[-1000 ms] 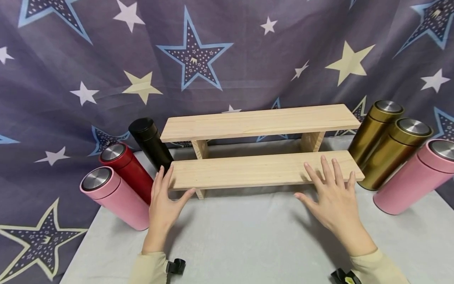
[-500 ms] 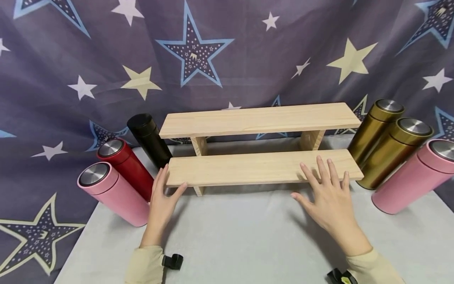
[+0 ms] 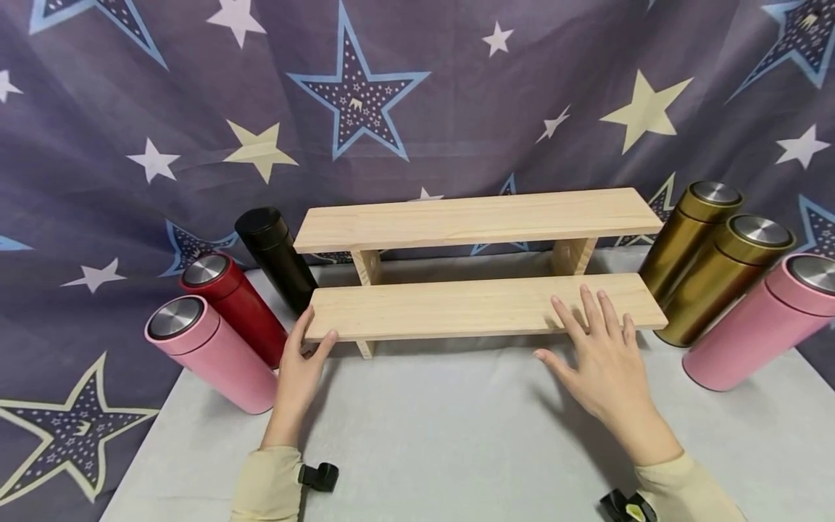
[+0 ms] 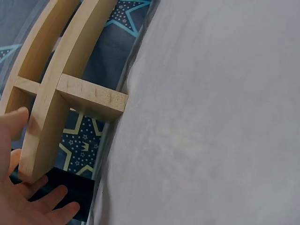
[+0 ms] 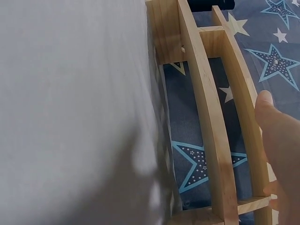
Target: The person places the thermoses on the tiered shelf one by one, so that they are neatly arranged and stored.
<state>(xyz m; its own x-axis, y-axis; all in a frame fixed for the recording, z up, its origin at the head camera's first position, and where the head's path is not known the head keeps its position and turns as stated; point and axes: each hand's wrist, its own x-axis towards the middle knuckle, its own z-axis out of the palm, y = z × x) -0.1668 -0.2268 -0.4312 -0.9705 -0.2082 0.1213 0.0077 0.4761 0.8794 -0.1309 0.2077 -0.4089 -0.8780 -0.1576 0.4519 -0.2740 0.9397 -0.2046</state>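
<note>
A two-tier wooden shelf (image 3: 483, 308) stands in the middle in the head view. My left hand (image 3: 300, 370) is at the left end of its lower board, thumb by the front edge and fingers along the end. In the left wrist view, the slightly bent, spread fingertips (image 4: 58, 194) lie around that board end and look close to or touching it. My right hand (image 3: 607, 370) is spread over the right part of the lower board, fingers straight. Whether these fingers touch the wood I cannot tell. The right wrist view shows the right thumb (image 5: 265, 101) extended beside the boards.
Left of the shelf stand a black bottle (image 3: 277, 254), a red bottle (image 3: 244, 312) and a pink bottle (image 3: 225, 362). Two gold bottles (image 3: 724, 279) and another pink bottle (image 3: 757, 330) stand at the right. A star-patterned curtain (image 3: 443, 116) hangs behind the white-covered table (image 3: 457, 420).
My left hand's fingers have dropped lower around the board's left end, and its thumb has come nearer the front edge. My right hand has hardly moved; the whole head view shifted slightly.
</note>
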